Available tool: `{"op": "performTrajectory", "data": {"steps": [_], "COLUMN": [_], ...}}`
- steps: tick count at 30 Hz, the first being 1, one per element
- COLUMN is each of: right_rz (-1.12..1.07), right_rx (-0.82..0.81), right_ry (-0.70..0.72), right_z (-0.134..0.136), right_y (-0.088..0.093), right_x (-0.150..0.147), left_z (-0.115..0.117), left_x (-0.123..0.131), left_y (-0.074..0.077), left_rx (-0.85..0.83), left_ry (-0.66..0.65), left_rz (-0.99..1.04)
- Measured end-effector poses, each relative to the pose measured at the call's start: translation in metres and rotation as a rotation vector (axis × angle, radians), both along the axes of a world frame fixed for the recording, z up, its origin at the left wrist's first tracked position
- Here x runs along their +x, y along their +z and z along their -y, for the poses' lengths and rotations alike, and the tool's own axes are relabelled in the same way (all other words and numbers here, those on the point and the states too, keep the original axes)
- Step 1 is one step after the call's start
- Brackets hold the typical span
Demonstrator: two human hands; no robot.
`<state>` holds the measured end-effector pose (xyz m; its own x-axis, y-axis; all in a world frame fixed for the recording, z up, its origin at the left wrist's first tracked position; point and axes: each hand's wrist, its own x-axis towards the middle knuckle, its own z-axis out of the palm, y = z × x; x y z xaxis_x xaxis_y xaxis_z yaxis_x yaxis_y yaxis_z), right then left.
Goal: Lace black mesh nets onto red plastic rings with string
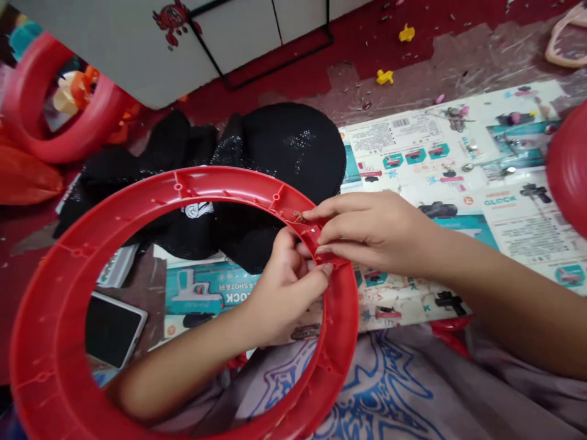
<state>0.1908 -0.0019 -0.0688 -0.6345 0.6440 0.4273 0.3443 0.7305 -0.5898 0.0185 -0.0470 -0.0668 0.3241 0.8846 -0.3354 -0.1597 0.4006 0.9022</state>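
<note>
A large red plastic ring [68,269] lies tilted over my lap, its ribbed inner face up. My left hand [284,293] reaches through the ring's opening and its fingers curl closed on the ring's right rim from inside. My right hand [371,232] comes in from the right and pinches the same stretch of rim, fingertips pressed together on a small metal piece [299,216] I cannot make out. Both hands touch each other at the rim.
Black mesh fabric [275,146] lies behind the ring. Printed toy-gun cardboard sheets [486,159] cover the floor on the right. A phone [112,330] lies lower left. More red rings [50,128] sit at left and at the right edge [568,165]. Yellow bits [384,77] dot the red floor.
</note>
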Motion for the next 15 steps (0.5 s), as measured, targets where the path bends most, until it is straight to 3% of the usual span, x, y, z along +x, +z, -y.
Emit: {"op": "performTrajectory", "data": {"steps": [4,7,11,15], "right_rz": [-0.009,0.027,0.022,0.032], "right_rx": [0.185,0.212,0.244,0.436], "right_ry": [-0.012,0.015,0.017,-0.026], "right_z": [0.006,0.01,0.013,0.016], "right_y": [0.006,0.01,0.008,0.006], "right_x": [-0.003,-0.005,-0.008,-0.012], "left_z": [0.001,-0.001,-0.005,-0.006], "left_x": [-0.004,-0.008,-0.015,-0.024], "left_y": [0.002,0.002,0.002,0.0], "left_rx": [0.021,0.033,-0.001,-0.032], "left_ry": [0.062,0.064,-0.065,-0.141], "left_rz": [0.023,0.033,0.099,0.089]}}
